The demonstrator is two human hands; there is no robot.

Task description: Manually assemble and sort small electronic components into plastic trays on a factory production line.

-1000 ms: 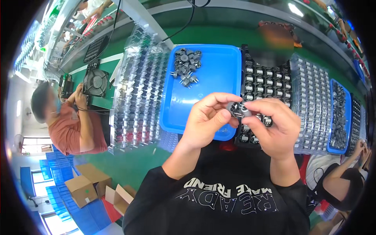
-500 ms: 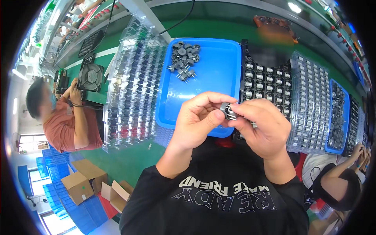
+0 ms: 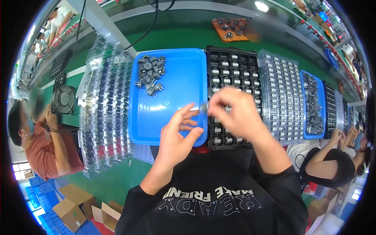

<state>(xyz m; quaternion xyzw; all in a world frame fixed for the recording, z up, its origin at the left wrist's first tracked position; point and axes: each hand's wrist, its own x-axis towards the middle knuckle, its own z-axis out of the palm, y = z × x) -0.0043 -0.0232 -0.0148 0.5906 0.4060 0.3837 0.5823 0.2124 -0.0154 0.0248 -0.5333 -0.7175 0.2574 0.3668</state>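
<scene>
My right hand (image 3: 235,109), smeared by motion, pinches a small round grey part (image 3: 204,107) between thumb and fingertips. The part is partly hidden and blurred. Just left of it, over the near right side of a blue tray (image 3: 178,78), my left hand (image 3: 177,135) is open, fingers spread, with nothing in it. A pile of round grey parts with metal pins (image 3: 150,74) lies in the tray's far left corner. Below my right hand is a black compartment tray (image 3: 244,56) holding rows of small silver cylinders, some of its far pockets unfilled.
Stacked clear blister trays (image 3: 105,102) stand left of the blue tray. More clear trays (image 3: 280,98) with silver cylinders and another blue tray (image 3: 311,135) of parts lie right. An orange board (image 3: 231,37) sits beyond. A co-worker (image 3: 49,143) sits left beside a black fan (image 3: 63,100).
My hands have come apart. The grey part, held between both hands before, is now in my right hand only, which has moved toward the black tray. The view has shifted right.
</scene>
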